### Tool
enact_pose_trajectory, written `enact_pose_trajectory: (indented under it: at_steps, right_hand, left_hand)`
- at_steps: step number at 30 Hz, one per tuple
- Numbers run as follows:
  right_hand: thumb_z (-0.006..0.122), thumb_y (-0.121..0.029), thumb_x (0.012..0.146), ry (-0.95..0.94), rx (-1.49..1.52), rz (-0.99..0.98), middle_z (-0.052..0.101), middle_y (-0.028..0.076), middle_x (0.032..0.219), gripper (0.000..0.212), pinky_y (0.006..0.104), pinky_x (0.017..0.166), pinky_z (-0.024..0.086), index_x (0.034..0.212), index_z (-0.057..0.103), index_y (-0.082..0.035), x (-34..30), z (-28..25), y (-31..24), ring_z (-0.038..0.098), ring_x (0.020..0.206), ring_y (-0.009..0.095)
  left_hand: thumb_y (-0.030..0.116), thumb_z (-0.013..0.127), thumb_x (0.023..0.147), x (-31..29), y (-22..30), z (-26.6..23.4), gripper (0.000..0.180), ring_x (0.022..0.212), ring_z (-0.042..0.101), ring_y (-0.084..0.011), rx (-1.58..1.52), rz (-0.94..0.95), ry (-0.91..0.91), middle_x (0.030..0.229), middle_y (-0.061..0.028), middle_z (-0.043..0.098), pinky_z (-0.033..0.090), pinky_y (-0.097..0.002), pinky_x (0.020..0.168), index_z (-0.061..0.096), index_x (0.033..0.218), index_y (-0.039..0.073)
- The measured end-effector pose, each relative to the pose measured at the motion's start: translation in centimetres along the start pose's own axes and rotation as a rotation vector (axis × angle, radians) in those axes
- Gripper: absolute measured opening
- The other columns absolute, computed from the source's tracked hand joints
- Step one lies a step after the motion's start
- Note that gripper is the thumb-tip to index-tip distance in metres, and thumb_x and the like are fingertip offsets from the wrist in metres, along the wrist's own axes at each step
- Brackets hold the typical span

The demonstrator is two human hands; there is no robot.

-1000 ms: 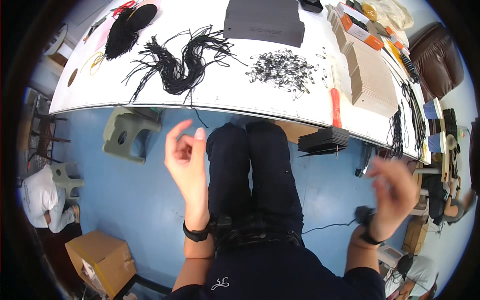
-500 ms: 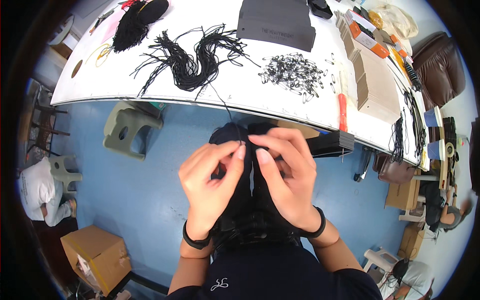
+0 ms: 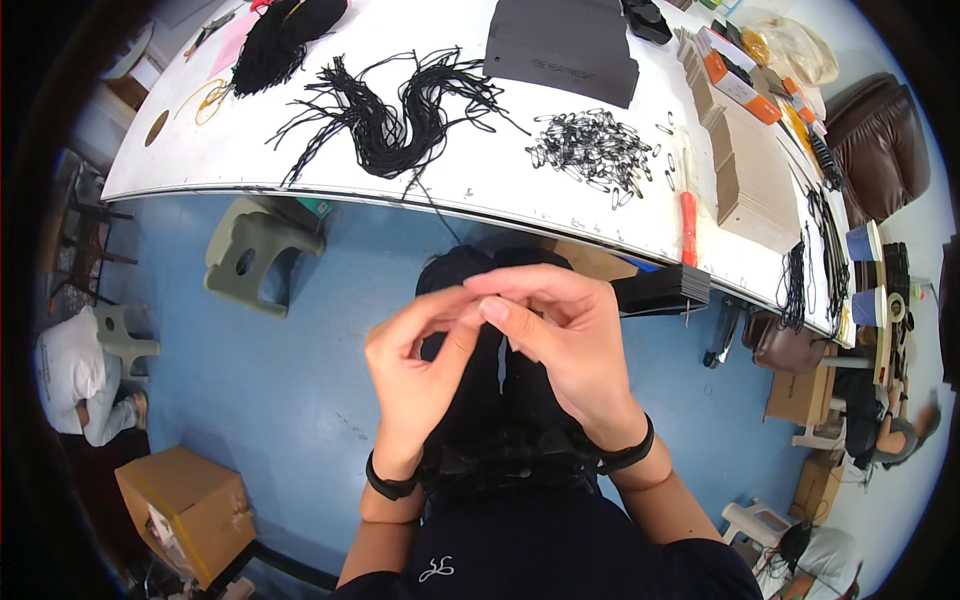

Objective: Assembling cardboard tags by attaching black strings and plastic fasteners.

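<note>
Above my lap, my left hand (image 3: pixel 415 355) and my right hand (image 3: pixel 570 350) meet at the fingertips. A thin black cord (image 3: pixel 437 212) hangs over the table edge from a bundle of black cords (image 3: pixel 405 130) and runs toward them. My left thumb and forefinger are closed on the cord. My right thumb and forefinger are pinched against the left fingertips; what lies between them is hidden. Beyond my hands, a pile of black safety pins (image 3: pixel 595 150) lies on the white table (image 3: pixel 230 150), beside a dark grey sheet stack (image 3: pixel 560 50).
A red-handled tool (image 3: pixel 688 225) lies near stacked grey-brown cards (image 3: pixel 760 200). A black stack (image 3: pixel 660 288) juts out below the table edge. A green stool (image 3: pixel 255 260) and a cardboard box (image 3: pixel 190 510) stand on the floor at left. Other people sit on both sides.
My hands have come together; the right fingertips have moved left onto the left ones and now cover the cord there. The view has shifted slightly.
</note>
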State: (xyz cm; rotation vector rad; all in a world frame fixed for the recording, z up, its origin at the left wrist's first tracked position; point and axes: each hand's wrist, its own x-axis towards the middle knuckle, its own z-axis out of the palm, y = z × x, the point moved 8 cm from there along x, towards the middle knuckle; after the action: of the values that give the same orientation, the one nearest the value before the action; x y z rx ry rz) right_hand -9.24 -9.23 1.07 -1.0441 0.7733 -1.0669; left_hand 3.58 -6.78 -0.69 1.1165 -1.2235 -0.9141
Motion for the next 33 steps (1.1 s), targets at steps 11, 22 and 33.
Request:
enact_pose_trajectory:
  at_steps: [11, 22, 33]
  right_hand:
    - [0.063, 0.005, 0.082, 0.006, -0.283, -0.127, 0.066, 0.014, 0.092, 0.015, 0.0221, 0.06, 0.051, 0.096, 0.066, 0.004, -2.8, -0.1, 0.0, 0.064, 0.078, 0.015]
    - [0.064, 0.008, 0.078, -0.034, -0.539, -0.303, 0.067, 0.014, 0.094, 0.017, 0.0255, 0.068, 0.054, 0.093, 0.068, 0.001, -4.6, 0.1, -0.3, 0.066, 0.079, 0.017]
    - [0.064, 0.009, 0.077, -0.041, -0.447, -0.206, 0.063, 0.017, 0.1, 0.025, 0.0255, 0.067, 0.053, 0.101, 0.064, 0.004, -5.4, -0.5, 0.7, 0.066, 0.079, 0.018]
  left_hand:
    - [0.012, 0.061, 0.09, 3.0, -2.1, 1.1, 0.021, 0.087, 0.067, -0.0203, -0.581, -0.239, 0.153, 0.092, -0.0164, 0.068, 0.052, -0.0282, 0.077, 0.061, 0.103, -0.005]
    - [0.007, 0.063, 0.087, 3.2, -2.6, 1.1, 0.018, 0.083, 0.067, -0.021, -0.638, -0.191, 0.249, 0.091, -0.0162, 0.068, 0.053, -0.0288, 0.077, 0.061, 0.101, -0.005]
    - [0.008, 0.063, 0.087, 1.8, -2.8, 0.1, 0.015, 0.076, 0.067, -0.0205, -0.663, -0.196, 0.218, 0.082, -0.0166, 0.068, 0.054, -0.0274, 0.07, 0.063, 0.096, -0.005]
